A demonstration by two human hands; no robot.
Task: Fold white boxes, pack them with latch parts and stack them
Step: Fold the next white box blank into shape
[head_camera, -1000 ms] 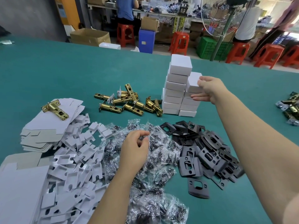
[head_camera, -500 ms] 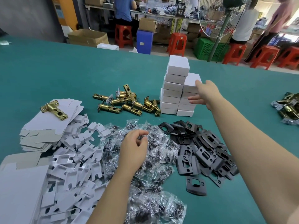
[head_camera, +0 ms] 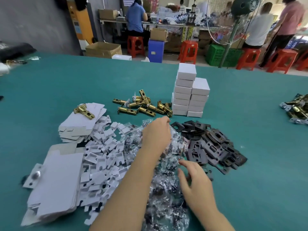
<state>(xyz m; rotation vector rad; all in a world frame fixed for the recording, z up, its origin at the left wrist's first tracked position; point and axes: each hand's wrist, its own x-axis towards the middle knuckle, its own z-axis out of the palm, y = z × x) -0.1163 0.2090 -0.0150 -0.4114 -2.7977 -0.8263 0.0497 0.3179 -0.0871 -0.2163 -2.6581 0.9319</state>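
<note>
Two stacks of folded white boxes (head_camera: 186, 90) stand side by side on the green table (head_camera: 66, 84). A heap of brass latches (head_camera: 141, 105) lies to their left. My left hand (head_camera: 156, 134) reaches forward over the clear screw bags (head_camera: 166, 197), its fingertips close to the latches; its fingers are hidden behind its back. My right hand (head_camera: 195, 177) hovers, blurred, with fingers spread over the bags beside the black strike plates (head_camera: 213, 145). It holds nothing. Flat box blanks (head_camera: 56, 185) lie at the near left.
A second pile of blanks (head_camera: 78, 125) carries one brass latch (head_camera: 84, 111). White card inserts (head_camera: 103, 155) are scattered between blanks and bags. More metal latch parts (head_camera: 296, 109) sit at the right edge. Beyond the table are a standing fan (head_camera: 233, 22), stools and people.
My right hand has left the top box of the shorter stack and drawn back down to the screw bags. My left hand has moved forward toward the brass latches.
</note>
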